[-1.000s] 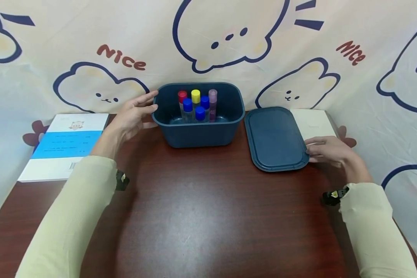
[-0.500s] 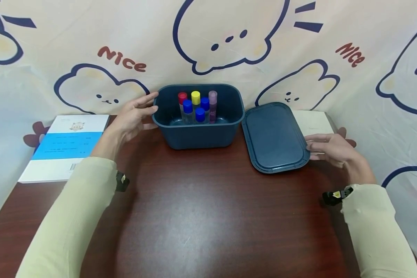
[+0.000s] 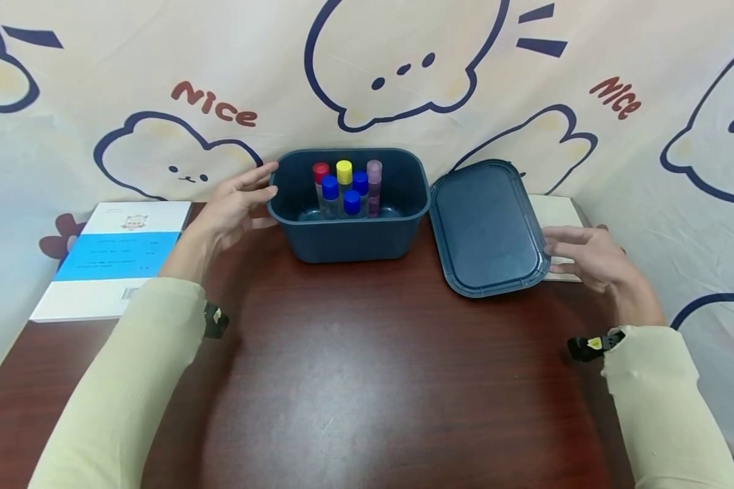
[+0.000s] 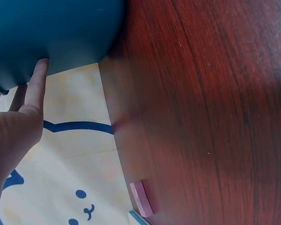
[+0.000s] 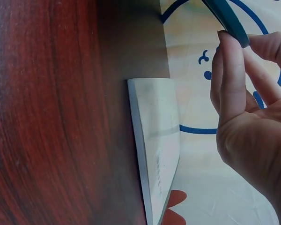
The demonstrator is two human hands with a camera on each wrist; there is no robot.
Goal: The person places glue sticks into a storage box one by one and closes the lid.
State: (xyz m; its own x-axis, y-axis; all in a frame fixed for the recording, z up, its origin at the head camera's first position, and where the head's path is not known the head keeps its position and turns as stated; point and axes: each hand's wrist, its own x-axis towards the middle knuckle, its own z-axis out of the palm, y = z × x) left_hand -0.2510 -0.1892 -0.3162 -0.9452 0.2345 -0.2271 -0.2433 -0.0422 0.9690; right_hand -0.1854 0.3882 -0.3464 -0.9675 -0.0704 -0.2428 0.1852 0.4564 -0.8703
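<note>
A dark blue plastic bin [image 3: 351,241] stands against the back wall. Upright in it are several tubes with red, yellow, purple and blue [image 3: 351,202] caps. My left hand [image 3: 235,204] touches the bin's left side with extended fingers; the left wrist view shows a fingertip [image 4: 42,65] against its wall. To the right, a matching dark blue lid [image 3: 492,227] is held tilted, its far left edge close to the bin. My right hand [image 3: 587,255] pinches the lid's right edge between thumb and fingers, seen raised off the table in the right wrist view.
A white and blue book [image 3: 119,255] lies at the table's left. A cream book [image 5: 157,136] lies at the right, partly behind the lid. A small purple block [image 4: 141,199] sits near the table's back edge. A patterned cloth [image 3: 208,41] hangs behind.
My right hand has lifted the lid and tilted it, its far end rising up and its left edge coming nearer the bin. My left hand and the bin have stayed in place.
</note>
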